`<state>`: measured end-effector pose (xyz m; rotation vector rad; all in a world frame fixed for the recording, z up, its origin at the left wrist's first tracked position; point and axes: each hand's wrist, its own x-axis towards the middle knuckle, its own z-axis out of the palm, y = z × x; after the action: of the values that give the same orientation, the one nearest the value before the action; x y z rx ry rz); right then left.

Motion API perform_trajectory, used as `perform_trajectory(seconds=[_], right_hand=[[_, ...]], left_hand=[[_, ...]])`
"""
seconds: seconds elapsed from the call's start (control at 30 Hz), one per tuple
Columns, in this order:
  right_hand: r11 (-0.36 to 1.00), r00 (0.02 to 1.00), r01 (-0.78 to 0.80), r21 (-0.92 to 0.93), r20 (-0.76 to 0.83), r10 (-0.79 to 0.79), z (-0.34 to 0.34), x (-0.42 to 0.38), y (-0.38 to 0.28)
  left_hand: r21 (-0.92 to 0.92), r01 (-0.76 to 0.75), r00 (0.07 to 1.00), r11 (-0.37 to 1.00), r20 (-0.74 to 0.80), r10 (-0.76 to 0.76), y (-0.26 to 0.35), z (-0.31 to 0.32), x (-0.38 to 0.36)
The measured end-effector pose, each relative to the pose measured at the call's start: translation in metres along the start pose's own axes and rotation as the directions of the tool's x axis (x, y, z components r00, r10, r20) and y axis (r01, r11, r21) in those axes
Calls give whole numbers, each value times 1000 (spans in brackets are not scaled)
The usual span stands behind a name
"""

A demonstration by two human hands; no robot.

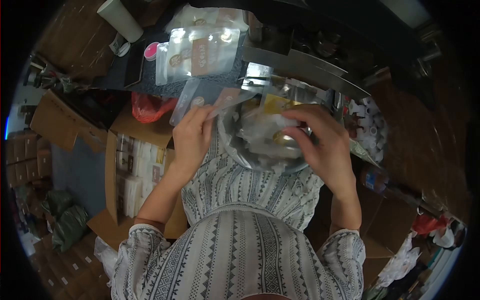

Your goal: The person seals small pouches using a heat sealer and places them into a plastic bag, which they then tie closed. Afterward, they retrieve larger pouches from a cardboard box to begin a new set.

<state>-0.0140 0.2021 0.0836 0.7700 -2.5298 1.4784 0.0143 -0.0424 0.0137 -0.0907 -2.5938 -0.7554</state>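
Observation:
My left hand [192, 135] pinches the lower edge of a clear plastic pouch [185, 102] with a brown label, held tilted left of the bowl. A metal bowl [237, 159] stands at my lap, heaped with small translucent packets [260, 135] that are partly blurred. Above the bowl's right side is my right hand [325, 145], its thumb and fingers curled round a whitish translucent packet. A yellow-gold label [275, 104] shows at the back of the bowl, close to my right fingertips.
Stacked clear pouches [172, 57] lie on the dark table ahead, near a pink round lid [151, 51] and a white cup [120, 20]. An open carton [112, 175] of packed pouches stands at left. White caps [367, 122] are piled at right. A red bag [150, 107] hangs below the table.

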Motion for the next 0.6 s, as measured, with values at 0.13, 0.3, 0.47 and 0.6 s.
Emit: perform_trajectory(seconds=[0.13, 0.3, 0.47, 0.6], right_hand=[[950, 994, 112, -292, 48, -103, 6, 10, 3], [967, 976, 151, -205, 184, -114, 4, 8, 8], [993, 959, -114, 42, 267, 99, -3, 4, 30], [957, 957, -288, 37, 22, 288, -7, -7, 48]], left_hand=[[-124, -29, 999, 992, 19, 31, 21, -10, 2], [-179, -194, 964, 965, 149, 221, 34, -10, 2], [-388, -29, 913, 921, 365, 182, 38, 14, 2], [-527, 480, 777, 701, 627, -59, 41, 46, 20]])
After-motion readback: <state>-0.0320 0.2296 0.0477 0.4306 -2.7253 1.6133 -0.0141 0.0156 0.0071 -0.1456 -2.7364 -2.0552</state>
